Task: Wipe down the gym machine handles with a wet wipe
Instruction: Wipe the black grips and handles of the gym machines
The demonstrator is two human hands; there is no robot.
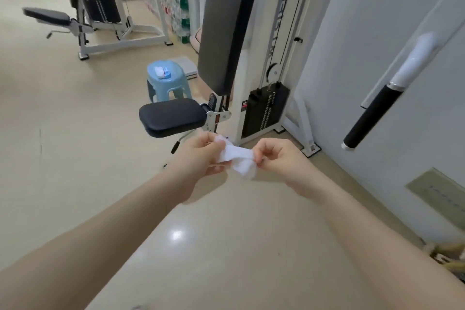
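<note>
Holding: both hands grip one white wet wipe [239,157] between them, above the floor [226,234].
Left hand [201,156]: its fingers are closed on the left end of the wipe, which bunches up at the fingertips.
Right hand [279,158]: thumb and forefinger are pinched together on the right end, the other fingers curled in.
Wipe: crumpled, stretched across the short gap between the two hands, with a loose flap hanging below the right fingers.
Handle [372,116]: a black grip on a white bar, up and to the right of the right fingers, well apart from them and from the wipe.
Seat [173,117]: a black pad just beyond the left fingers, with the tall back pad [224,33] rising behind it.
Weight stack [264,113]: beyond the right fingers, at the foot of the white frame.
Stool [166,80]: pale blue, farther off past the seat, with a small packet [162,72] on top; its print is too blurred to read.
</note>
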